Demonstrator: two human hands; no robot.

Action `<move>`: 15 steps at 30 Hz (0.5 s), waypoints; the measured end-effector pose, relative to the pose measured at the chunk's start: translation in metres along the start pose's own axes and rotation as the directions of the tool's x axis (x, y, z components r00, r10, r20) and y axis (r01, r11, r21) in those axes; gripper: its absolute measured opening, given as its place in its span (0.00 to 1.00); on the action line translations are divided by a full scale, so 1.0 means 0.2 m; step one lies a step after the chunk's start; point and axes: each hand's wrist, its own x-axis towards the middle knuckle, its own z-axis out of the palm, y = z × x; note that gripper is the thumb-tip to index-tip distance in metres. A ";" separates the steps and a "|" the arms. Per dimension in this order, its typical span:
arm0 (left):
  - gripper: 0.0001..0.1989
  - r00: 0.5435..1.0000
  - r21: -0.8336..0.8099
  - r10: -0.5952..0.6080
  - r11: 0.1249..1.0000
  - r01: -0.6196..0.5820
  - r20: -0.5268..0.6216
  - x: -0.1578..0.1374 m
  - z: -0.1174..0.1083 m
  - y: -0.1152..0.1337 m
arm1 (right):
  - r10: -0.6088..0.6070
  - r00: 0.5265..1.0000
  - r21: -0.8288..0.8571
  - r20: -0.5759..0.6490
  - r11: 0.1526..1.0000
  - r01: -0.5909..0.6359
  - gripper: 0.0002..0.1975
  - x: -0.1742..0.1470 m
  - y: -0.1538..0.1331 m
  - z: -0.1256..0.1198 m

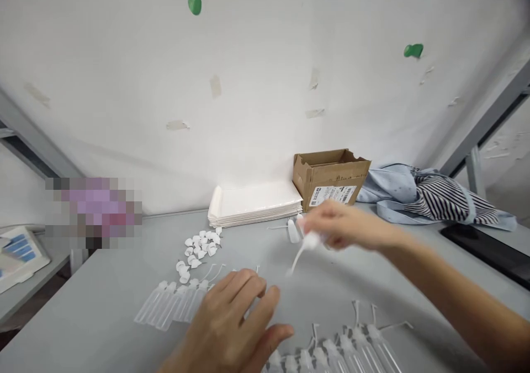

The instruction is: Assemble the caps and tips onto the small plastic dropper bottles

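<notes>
My right hand [337, 224] is raised above the middle of the table, fingers pinched on a blurred white nozzle cap [310, 241] whose thin bent tube points down and left. Whether a bottle is joined to it is hidden by the hand. Lower left, my left hand [236, 320] has its thumb spread from loosely curved fingers and shows nothing held. It partly covers a row of clear plastic bottles [165, 307], some topped with bent tubes. Another row of clear bottles with bent nozzles [356, 351] lies at the near edge. A small white bottle [293, 231] lies beyond my right hand.
Several small white caps [201, 246] are scattered left of centre. Against the wall are a stack of white packets [256, 204] and an open cardboard box [331, 177]. A light blue and striped cloth [434, 193] and a black phone-like slab [488, 251] lie right.
</notes>
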 end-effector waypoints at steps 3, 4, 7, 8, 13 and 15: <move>0.06 0.998 -0.008 -0.062 0.998 0.062 -0.023 -0.01 -0.01 -0.02 | -0.118 0.897 -0.275 -0.425 0.961 -0.004 0.23 -0.03 0.06 -0.24; 0.07 0.996 -0.006 -0.084 0.996 0.084 -0.031 -0.02 0.00 -0.03 | -0.113 0.866 -0.392 -0.486 0.914 -0.101 0.22 -0.02 0.09 -0.30; 0.09 0.991 -0.003 -0.122 0.993 0.122 -0.053 -0.03 0.01 -0.06 | -0.067 0.874 -0.538 -0.482 0.810 -0.234 0.15 0.04 0.20 -0.39; 0.10 0.990 -0.006 -0.131 0.991 0.131 -0.057 -0.04 0.01 -0.06 | -0.055 0.888 -0.553 -0.457 0.800 -0.235 0.12 0.06 0.22 -0.39; 0.09 0.974 0.010 -0.188 0.982 0.191 -0.126 -0.05 -0.01 -0.11 | -0.094 0.909 -0.611 -0.407 0.768 -0.194 0.10 -0.03 0.14 -0.32; 0.08 0.963 0.042 -0.223 0.972 0.231 -0.149 -0.05 -0.02 -0.13 | -0.197 0.902 -0.644 -0.385 0.757 -0.109 0.12 -0.15 0.06 -0.26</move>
